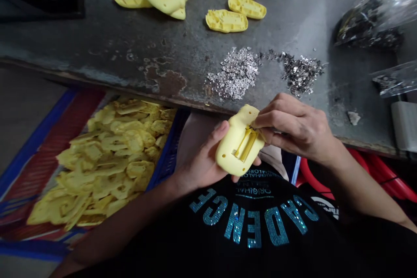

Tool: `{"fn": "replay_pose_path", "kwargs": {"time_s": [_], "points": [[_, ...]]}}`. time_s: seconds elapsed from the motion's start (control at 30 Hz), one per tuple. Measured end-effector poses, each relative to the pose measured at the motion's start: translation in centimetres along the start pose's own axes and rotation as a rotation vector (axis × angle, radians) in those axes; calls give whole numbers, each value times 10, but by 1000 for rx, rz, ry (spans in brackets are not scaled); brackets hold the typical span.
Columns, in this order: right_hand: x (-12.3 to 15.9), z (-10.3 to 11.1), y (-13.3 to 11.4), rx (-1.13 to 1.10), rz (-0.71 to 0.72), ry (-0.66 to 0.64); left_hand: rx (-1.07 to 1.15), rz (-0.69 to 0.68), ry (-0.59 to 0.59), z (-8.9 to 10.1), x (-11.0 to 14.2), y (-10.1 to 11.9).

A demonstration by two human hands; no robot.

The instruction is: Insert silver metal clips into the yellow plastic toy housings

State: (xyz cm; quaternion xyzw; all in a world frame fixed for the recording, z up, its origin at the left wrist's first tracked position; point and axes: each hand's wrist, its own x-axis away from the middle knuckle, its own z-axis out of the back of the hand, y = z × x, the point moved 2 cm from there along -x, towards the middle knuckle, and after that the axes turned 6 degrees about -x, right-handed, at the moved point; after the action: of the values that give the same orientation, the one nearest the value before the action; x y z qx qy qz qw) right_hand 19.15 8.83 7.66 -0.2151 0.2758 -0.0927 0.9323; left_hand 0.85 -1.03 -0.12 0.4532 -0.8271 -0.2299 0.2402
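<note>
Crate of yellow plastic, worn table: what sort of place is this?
Probably a factory or assembly workshop: yellow shells fill a crate, and small metal pieces lie heaped on the table.

Small silver metal bits (236, 71) lie before me on the grey metal bench (107, 43), with yellow plastic shells (227, 21) behind them.

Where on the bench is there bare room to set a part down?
The widest patch of bench lies between the black tray and the silvery pile. A smaller one separates the dark pile from the small clear bag. Crowded: the far side, with yellow shells, and beyond the right hand, where both piles lie.
</note>
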Motion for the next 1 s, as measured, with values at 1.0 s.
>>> {"fn": "replay_pose_path", "kwargs": {"time_s": [1.0], "points": [[18, 1, -11, -24, -164, 73, -66, -23, 205, -12, 4, -7]]}}
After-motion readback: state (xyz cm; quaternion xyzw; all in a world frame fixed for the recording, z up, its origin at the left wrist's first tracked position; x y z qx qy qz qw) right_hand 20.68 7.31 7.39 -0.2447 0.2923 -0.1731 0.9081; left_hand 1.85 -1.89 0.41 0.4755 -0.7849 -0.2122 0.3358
